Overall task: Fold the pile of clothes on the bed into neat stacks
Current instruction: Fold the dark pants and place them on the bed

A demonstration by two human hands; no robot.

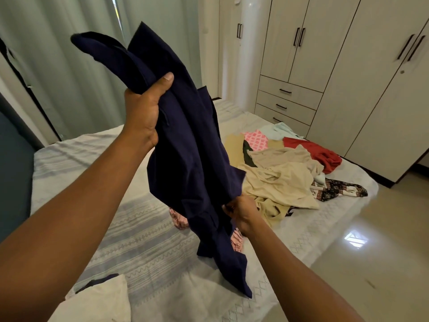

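A dark navy garment (185, 145) hangs in the air above the bed (144, 231). My left hand (144, 112) grips its bunched upper part, raised high. Lower down, my right hand (241, 214) pinches an edge of the same garment. Its bottom end trails onto the striped sheet. To the right lies the loose pile of clothes (283, 182): beige pieces on top, a red one (320, 154), a pink checked one (256, 139), a pale blue one (278, 130) and a dark patterned one (339, 189). A pink patterned piece (178, 219) shows partly behind the navy garment.
A white folded item (99, 300) with a dark piece under it lies at the bed's near left corner. A wardrobe with drawers (325, 73) stands beyond the bed on the right. Curtains (69, 66) hang at the back left. Glossy tiled floor (371, 252) runs along the right.
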